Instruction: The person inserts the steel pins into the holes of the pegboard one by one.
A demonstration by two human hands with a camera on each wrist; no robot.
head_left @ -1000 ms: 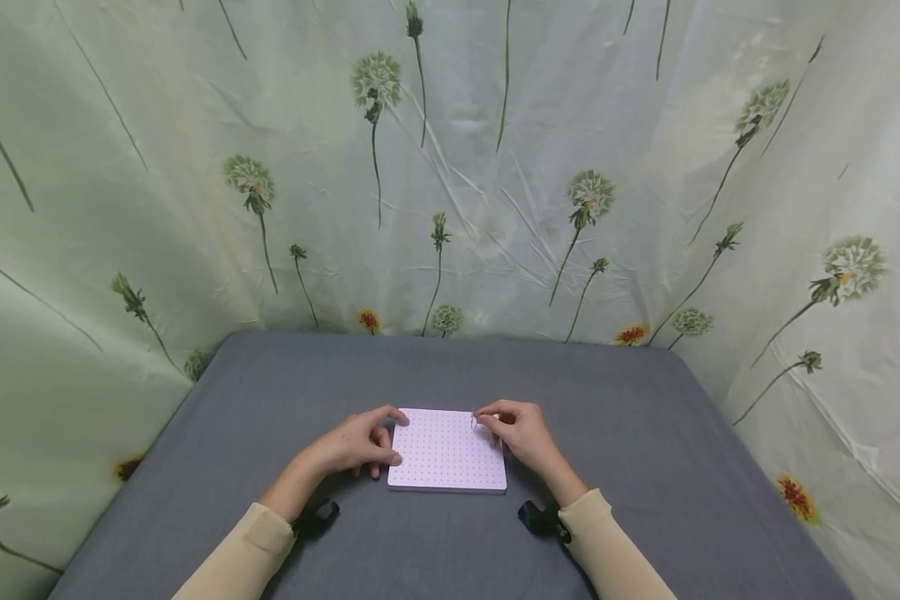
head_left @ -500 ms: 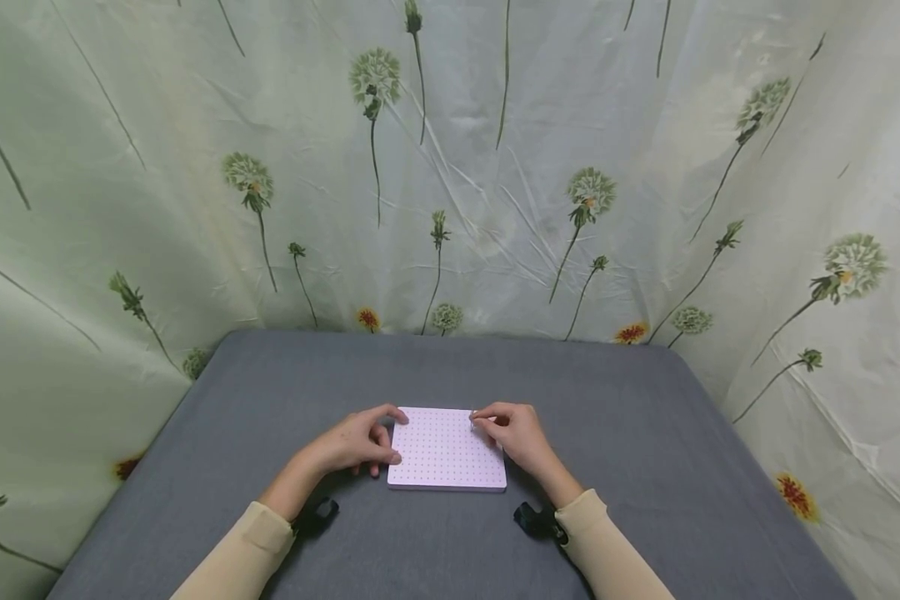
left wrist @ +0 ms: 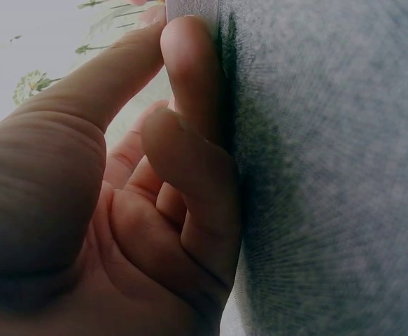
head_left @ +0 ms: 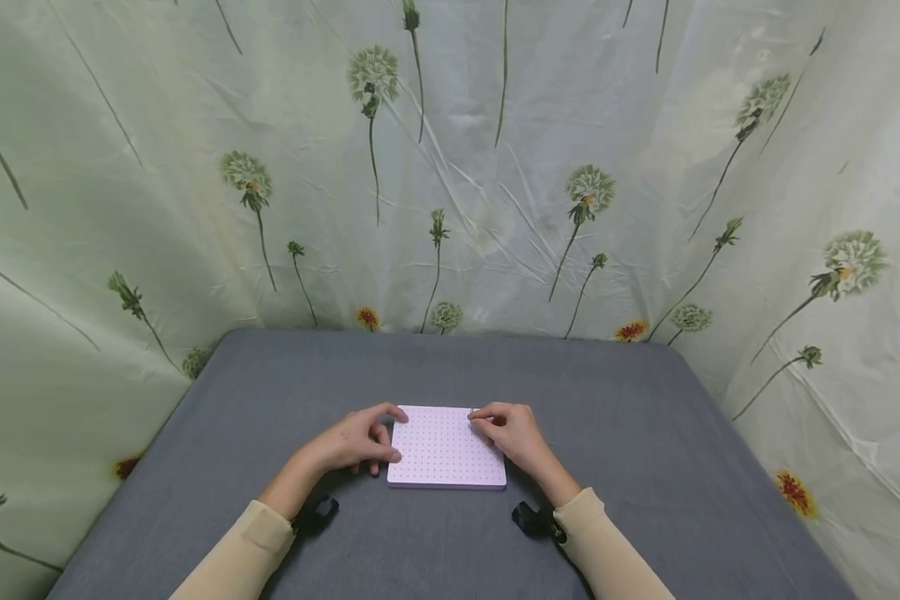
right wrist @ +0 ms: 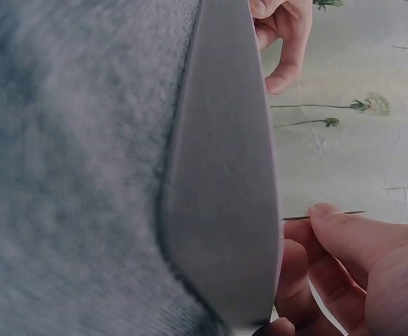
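A pale lilac pegboard with a grid of small holes lies flat on the grey table. My left hand holds its left edge, the index finger at the far corner and the thumb nearer on the top face. In the left wrist view a fingertip meets the board's side. Near the far right corner, my right hand pinches a thin, dark, needle-like pin between thumb and index finger. The right wrist view shows the pin standing square to the board, its lower end right at the top face.
Grey cloth covers the table around the board. A curtain printed with dandelions hangs behind and at both sides. Black wrist straps with cameras sit below both hands, close to the table.
My right hand has shifted slightly left, and less of the pin shows below its fingertips. The left hand and the pegboard stay in place.
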